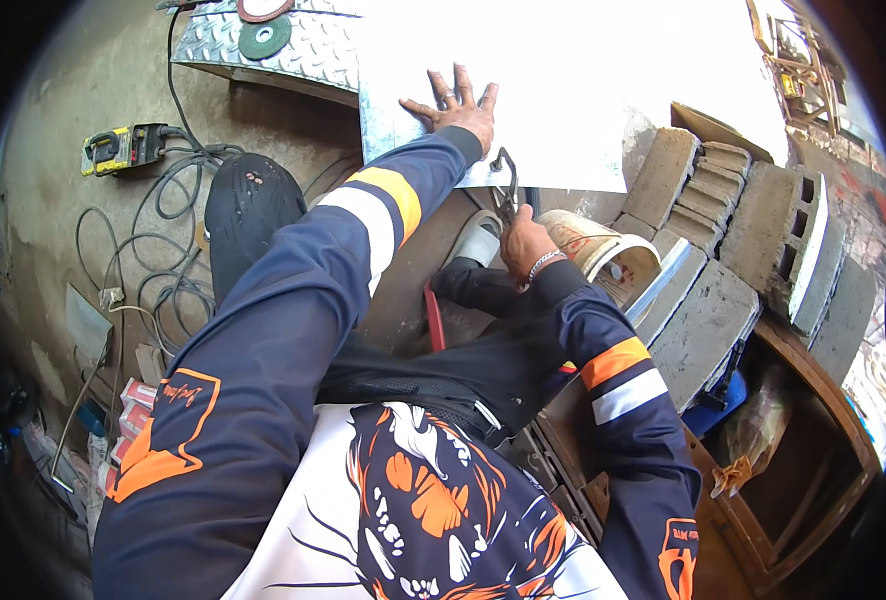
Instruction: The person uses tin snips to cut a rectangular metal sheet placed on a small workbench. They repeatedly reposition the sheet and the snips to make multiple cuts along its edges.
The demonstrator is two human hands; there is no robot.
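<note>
Beneath the outspread left hand point(463, 112) lies a white sheet point(563, 115), probably stiff and slick, best held by its edges, while the curled right hand point(529, 245) grips a dark clamp-like tool point(512, 182), likely sturdy, at the sheet's near edge.

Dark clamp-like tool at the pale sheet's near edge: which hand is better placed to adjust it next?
Likely the right hand: it is closed around the dark clamp-like tool. The left hand lies farther forward, spread flat on the pale sheet, and would probably have to lift off first.
</note>
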